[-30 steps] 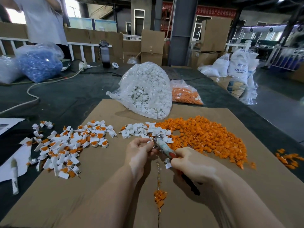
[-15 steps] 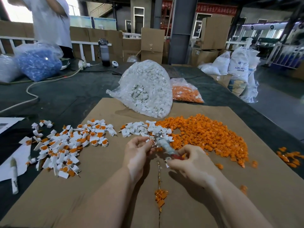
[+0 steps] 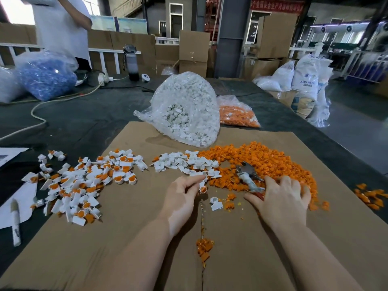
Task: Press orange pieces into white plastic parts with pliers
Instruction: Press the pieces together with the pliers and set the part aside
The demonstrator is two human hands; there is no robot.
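Observation:
My left hand [image 3: 181,196] pinches a white plastic part [image 3: 202,187] with an orange piece in it, just above the cardboard sheet [image 3: 136,238]. My right hand [image 3: 282,199] lies over the near edge of the orange pile [image 3: 264,160], fingertips dipping into it. The pliers [image 3: 245,173] stick out between its thumb and index finger, jaws pointing away; the red handles are mostly hidden under the palm. Empty white parts [image 3: 182,163] lie beyond my left hand. One loose white part [image 3: 216,203] sits between my hands.
Finished white-and-orange parts [image 3: 84,181] spread at the left. A bag of white parts [image 3: 184,110] and a bag of orange pieces [image 3: 237,115] stand behind the cardboard. A marker [image 3: 15,227] lies at the left edge. A person [image 3: 60,24] stands at back left by a blue-filled bag [image 3: 46,78].
My right hand has carried the pliers away from my left hand, rightward onto the orange pile. My left hand keeps the white part, lowered a little.

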